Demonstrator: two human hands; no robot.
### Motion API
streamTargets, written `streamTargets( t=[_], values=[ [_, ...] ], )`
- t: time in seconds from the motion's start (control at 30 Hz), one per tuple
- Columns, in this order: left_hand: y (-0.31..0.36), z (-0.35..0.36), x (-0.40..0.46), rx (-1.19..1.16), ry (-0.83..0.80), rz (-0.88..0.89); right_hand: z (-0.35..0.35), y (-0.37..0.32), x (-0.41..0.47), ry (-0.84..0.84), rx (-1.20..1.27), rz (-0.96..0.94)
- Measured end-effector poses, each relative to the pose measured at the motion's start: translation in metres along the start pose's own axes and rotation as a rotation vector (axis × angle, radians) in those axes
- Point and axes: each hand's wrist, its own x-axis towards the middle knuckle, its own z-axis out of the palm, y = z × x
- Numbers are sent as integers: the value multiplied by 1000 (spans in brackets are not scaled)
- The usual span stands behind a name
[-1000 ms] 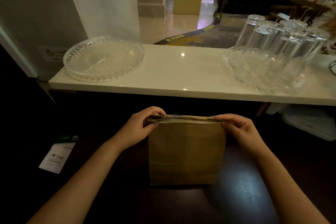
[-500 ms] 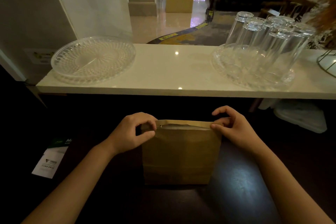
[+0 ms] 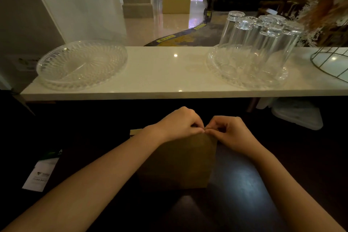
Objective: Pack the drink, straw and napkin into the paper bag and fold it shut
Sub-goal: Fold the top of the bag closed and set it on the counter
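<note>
A brown paper bag (image 3: pixel 180 164) stands upright on the dark table in front of me, its top folded flat. My left hand (image 3: pixel 178 123) and my right hand (image 3: pixel 228 133) meet at the middle of the bag's top edge, fingertips touching, both pinching the folded paper. The left end of the fold sticks out beside my left wrist. The drink, straw and napkin are not visible; the bag hides whatever is inside.
A white counter (image 3: pixel 169 73) runs behind the bag, carrying a clear glass platter (image 3: pixel 82 64) at the left and a tray of several upturned glasses (image 3: pixel 252 49) at the right. A wire basket (image 3: pixel 331 62) sits far right. A printed card (image 3: pixel 42 173) lies on the table at left.
Both hands slid inward from the bag's top corners to its middle. The top edge now sits lower and flatter than a second ago.
</note>
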Motion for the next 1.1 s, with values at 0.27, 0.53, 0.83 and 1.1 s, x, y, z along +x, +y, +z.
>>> streamTargets(
  t=[0.27,0.53,0.83,1.1],
  values=[
    [-28,-15,-37,-15,-5,-102,-2,6,-10,46,-53,-61],
    [-60,-34,-85,-68,27,-226,-4,8,-7,19,-30,-96],
    [-57,-45,-99,213,118,-101,-9,7,-8,48,-30,-86],
    [-69,-11,-111,-82,547,-285,5,16,-10,148,110,46]
  ],
)
